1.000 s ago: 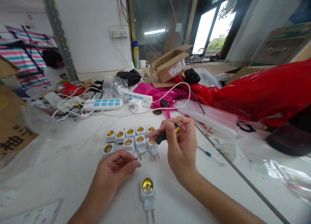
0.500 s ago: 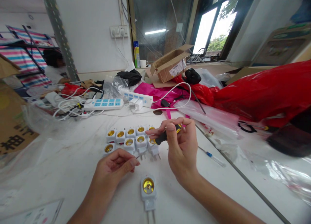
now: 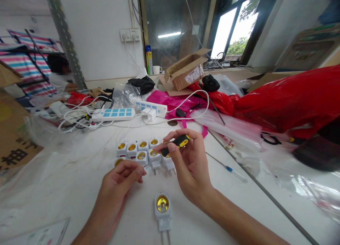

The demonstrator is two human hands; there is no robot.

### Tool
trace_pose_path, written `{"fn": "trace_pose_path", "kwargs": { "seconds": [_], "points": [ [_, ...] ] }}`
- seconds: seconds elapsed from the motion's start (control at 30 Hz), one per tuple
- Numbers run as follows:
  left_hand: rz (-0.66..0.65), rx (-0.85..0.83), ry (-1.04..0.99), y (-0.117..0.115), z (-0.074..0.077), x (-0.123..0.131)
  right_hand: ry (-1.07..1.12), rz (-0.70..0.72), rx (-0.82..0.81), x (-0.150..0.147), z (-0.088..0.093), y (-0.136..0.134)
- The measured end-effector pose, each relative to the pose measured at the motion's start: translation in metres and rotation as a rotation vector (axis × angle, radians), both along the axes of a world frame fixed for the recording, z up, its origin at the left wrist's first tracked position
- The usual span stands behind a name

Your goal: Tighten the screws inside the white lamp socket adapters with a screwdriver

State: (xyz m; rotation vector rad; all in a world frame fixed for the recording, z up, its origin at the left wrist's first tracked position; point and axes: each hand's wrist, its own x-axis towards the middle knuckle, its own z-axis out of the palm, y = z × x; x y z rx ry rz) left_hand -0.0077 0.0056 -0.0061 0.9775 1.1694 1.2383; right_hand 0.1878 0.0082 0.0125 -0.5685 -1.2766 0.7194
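Your white table (image 3: 191,227) bears a single socket adapter (image 3: 163,210), prongs toward you. Beyond that adapter you have a cluster of matching adapters (image 3: 141,157); well beyond it and leftward, a white power strip (image 3: 113,113). Right of it lies a thin tool (image 3: 227,168), blue-collared; left of it, a printed sheet (image 3: 38,234).

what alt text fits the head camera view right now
A person's right hand holds a black-and-yellow screwdriver pointing toward their left hand above a white table. Nearer the camera lies a white plastic plug-in lamp socket with a gold-coloured interior; beyond, similar sockets sit in rows.
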Motion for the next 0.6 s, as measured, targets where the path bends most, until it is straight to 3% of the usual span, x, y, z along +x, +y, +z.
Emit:
{"fn": "trace_pose_path", "kwargs": {
  "seconds": [0.3,0.6],
  "points": [
    [-0.033,0.024,-0.017,-0.008,0.002,0.004,-0.009,0.0,-0.005,0.0,-0.001,0.0],
    [-0.061,0.009,0.018,-0.004,-0.009,0.0,0.021,-0.023,0.018,0.001,0.001,0.001]
  ]
}}
